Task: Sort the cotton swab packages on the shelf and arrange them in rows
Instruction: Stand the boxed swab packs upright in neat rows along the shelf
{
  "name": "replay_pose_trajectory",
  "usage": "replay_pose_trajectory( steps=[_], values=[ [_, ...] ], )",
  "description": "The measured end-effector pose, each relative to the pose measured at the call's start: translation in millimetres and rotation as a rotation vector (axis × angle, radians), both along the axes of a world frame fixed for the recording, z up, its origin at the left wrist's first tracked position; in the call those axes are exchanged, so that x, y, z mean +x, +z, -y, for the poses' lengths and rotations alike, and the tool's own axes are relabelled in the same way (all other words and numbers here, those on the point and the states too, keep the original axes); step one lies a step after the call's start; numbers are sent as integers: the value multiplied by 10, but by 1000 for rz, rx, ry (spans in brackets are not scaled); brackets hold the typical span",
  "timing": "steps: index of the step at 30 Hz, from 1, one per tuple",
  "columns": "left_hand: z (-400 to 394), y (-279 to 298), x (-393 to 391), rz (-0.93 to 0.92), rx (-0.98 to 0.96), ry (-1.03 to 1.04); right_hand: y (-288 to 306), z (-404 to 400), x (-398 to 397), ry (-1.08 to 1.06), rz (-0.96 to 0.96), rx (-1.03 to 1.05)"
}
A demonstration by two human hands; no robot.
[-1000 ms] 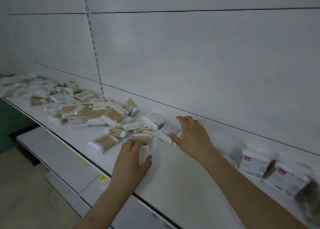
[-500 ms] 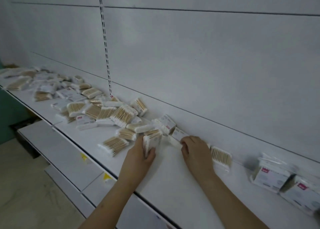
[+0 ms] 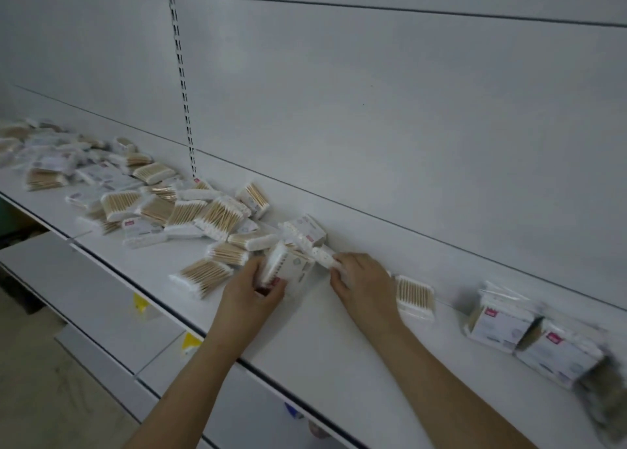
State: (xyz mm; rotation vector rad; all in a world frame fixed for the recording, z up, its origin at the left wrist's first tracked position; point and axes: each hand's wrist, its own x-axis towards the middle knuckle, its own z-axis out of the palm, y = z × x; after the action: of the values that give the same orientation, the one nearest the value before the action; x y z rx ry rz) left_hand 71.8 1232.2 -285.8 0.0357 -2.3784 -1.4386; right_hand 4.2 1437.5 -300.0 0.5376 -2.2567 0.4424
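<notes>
Lower shelf (image 3: pixel 112 299) sits at bottom left of frame, with 2 yellow tags (image 3: pixel 139 302) on its edge. 2 bare forearms come up from the bottom edge onto the main white shelf (image 3: pixel 339 343).

Left hand (image 3: pixel 249 294), centre frame: fingers and thumb curled round a cotton swab package (image 3: pixel 283 267), which is tipped up on edge with its white swab-tip end facing the camera. The package sits at the fingertips, up and right of the palm; its red label corner shows under the thumb.

Right hand (image 3: pixel 364 284), just right of centre: fingertips pinch the near end of a second package (image 3: pixel 322 257). That one runs up-left from the fingers toward the back panel and touches the left hand's package. How tight the pinch is cannot be read because of blur.

Just right of the right wrist, 1 flat pack (image 3: pixel 415 294) lies alone on the shelf, wooden sticks visible. At the lower right edge of frame, 2 label-up packs (image 3: pixel 502 326) stand side by side, heavily blurred.

Farther back, from centre to upper left, a loose pile of swab packages (image 3: pixel 163 207) spreads along the shelf, mixed orientations, some label up, some sticks up. The nearest pile pack (image 3: pixel 203 275) is just left of the left hand.

Behind it all is the white back panel (image 3: pixel 373 109), with a slotted upright (image 3: pixel 181 75) at upper left of centre.
</notes>
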Motion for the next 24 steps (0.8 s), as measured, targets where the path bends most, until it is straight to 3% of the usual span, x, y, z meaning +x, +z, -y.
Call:
replay_pose_trajectory(
  steps=[3, 7, 9, 13, 14, 19, 24],
  values=[
    [11, 20, 11, -3, 121, 51, 94, 17, 90, 33, 1, 35],
    [63, -1, -9, -17, 339, 142, 261, 78, 194, 96, 283, 133],
    [82, 3, -10, 1, 404, 164, 351, 71, 95, 195, 311, 269],
    [94, -20, -24, 28, 441, 166, 431, 55, -220, 350, 745, 469],
    [98, -21, -28, 32, 444, 164, 439, 73, -254, 355, 781, 526],
    [95, -6, -17, 35, 440, 148, 648, 131, -228, 188, 714, 784],
    [63, 89, 58, 73, 477, 197, 858, 109, 22, 190, 586, 773]
  ],
)
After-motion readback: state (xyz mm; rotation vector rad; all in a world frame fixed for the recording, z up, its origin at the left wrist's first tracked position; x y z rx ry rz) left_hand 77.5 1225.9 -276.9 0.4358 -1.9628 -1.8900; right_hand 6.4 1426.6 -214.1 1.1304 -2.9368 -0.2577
